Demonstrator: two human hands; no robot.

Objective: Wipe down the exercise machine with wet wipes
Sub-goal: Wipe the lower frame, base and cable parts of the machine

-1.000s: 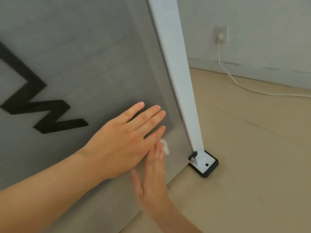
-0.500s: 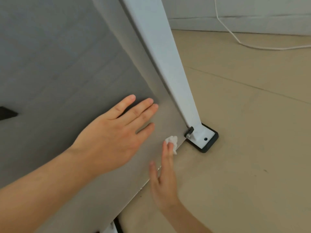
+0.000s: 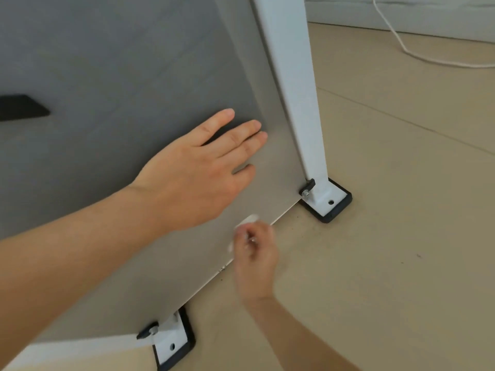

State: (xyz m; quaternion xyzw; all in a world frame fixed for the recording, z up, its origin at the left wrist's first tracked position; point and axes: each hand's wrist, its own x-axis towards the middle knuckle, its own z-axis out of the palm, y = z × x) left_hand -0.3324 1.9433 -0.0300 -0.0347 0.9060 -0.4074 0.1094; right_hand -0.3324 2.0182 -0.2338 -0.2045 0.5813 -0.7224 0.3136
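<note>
Head view: the left hand [image 3: 198, 178] lies flat on the grey panel [image 3: 120, 62], fingers straight. The right hand [image 3: 254, 261], blurred, has its fingers curled round the wipe [image 3: 247, 219] at the panel's lower edge, left of the foot [image 3: 322, 199] of the white post [image 3: 294, 89]. The hands are apart. A cable [image 3: 401, 46] lies on the floor [image 3: 388, 236], far right.

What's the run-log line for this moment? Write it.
left hand: flat on grey panel | right hand: holds wet wipe at panel's bottom edge
</note>
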